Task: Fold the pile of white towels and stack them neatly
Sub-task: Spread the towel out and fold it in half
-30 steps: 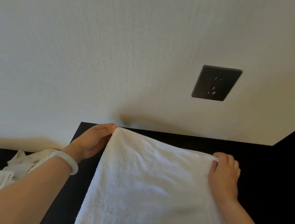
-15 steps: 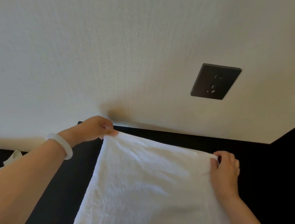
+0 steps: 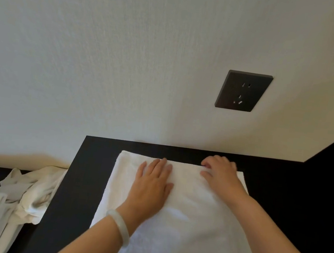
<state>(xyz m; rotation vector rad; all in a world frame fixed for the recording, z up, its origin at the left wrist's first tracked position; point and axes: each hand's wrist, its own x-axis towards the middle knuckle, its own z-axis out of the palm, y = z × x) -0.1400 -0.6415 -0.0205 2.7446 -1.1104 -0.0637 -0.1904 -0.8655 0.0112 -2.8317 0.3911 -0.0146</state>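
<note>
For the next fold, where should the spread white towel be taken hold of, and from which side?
Probably by its two far corners, pinched from above, one per hand: the white towel lies flat on the black table, its far edge straight and exposed near the wall, while its near end runs out of view.

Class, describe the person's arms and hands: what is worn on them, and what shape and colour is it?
No sleeves, gloves or watch show; both forearms are bare. On the wrist of the left hand sits a smooth, round bangle, milky white and slightly translucent. The right hand wears nothing, and no rings show on either hand's fingers.
</note>
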